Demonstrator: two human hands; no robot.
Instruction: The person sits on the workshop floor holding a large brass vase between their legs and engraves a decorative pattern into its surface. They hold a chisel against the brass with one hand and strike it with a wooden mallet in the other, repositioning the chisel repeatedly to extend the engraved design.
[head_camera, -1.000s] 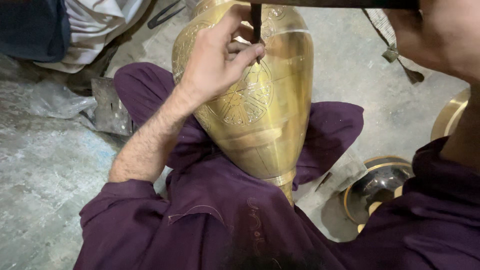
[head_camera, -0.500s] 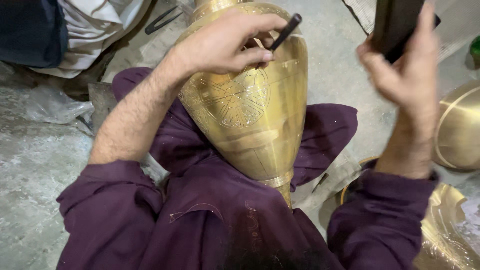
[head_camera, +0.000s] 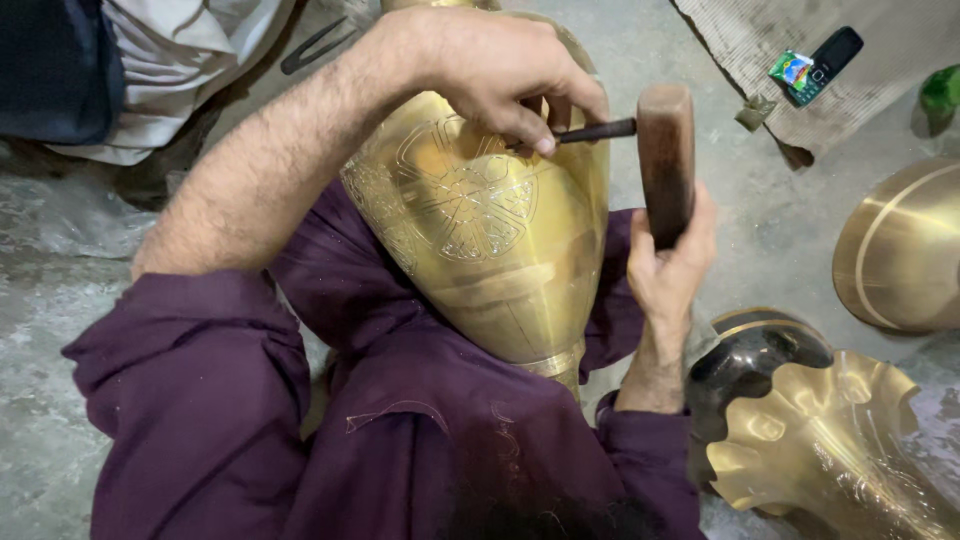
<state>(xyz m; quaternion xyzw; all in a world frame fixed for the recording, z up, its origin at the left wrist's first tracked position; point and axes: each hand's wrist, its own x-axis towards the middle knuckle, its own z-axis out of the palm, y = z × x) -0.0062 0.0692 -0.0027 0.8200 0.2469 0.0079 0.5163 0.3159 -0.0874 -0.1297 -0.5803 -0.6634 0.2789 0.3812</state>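
A large brass vase with an engraved round pattern lies across my lap, narrow foot toward me. My left hand rests on its upper side and pinches a thin dark metal chisel, tip against the brass. My right hand grips a dark wooden mallet held upright, its head touching the chisel's outer end. Purple sleeves cover both my arms.
A fluted brass piece and a dark metal bowl lie at my right. A round brass dish sits further right. A phone rests on a mat at top right. White cloth lies top left on the concrete floor.
My right hand has swung the mallet down from high on the right onto the chisel's end. My left hand stays on the vase, holding the chisel.
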